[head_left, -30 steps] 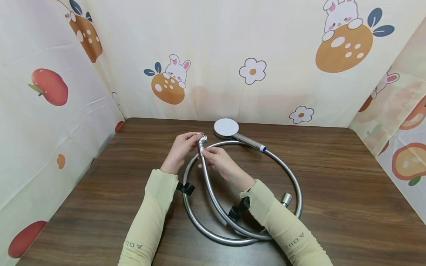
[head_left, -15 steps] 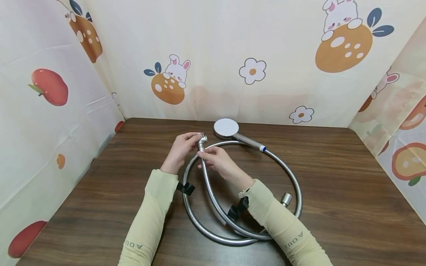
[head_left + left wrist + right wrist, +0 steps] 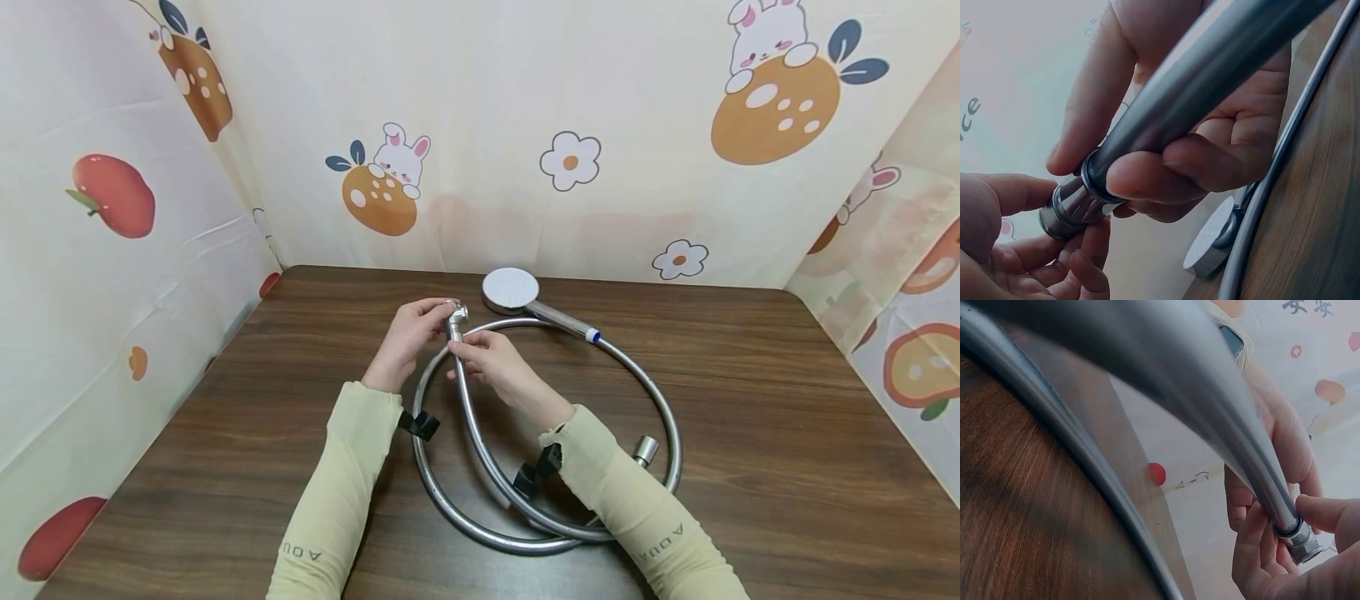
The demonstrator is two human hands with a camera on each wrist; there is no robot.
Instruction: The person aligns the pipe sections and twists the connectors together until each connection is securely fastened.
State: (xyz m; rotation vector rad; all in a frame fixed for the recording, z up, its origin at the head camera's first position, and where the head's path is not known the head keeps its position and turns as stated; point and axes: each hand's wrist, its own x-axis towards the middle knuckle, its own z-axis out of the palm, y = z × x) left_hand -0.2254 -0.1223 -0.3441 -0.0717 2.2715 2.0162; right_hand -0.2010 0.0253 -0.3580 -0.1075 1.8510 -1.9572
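My left hand (image 3: 408, 342) pinches the shiny metal end fitting (image 3: 459, 314) of a grey metallic shower hose (image 3: 474, 421). Just below it, my right hand (image 3: 498, 367) pinches the hose between thumb and fingers, close to the collar. This held end is raised above the table. In the left wrist view the fitting (image 3: 1063, 215) sits between the left thumb and fingers, while the right fingers wrap the hose (image 3: 1166, 106) by its dark ring. The right wrist view shows the right thumb and fingers around the hose end (image 3: 1279, 509), with the left hand (image 3: 1285, 434) behind.
The hose lies in a loose loop on the brown wooden table (image 3: 750, 400). A round white-faced shower head (image 3: 510, 289) with a grey handle (image 3: 562, 318) rests at the back. A second metal hose connector (image 3: 646, 450) lies by the right forearm. Patterned curtains (image 3: 487, 125) enclose the table.
The right thumb has shifted slightly left, across the hose below the fitting, since one second ago. The left hand keeps its hold on the fitting, and the shower head has stayed put.
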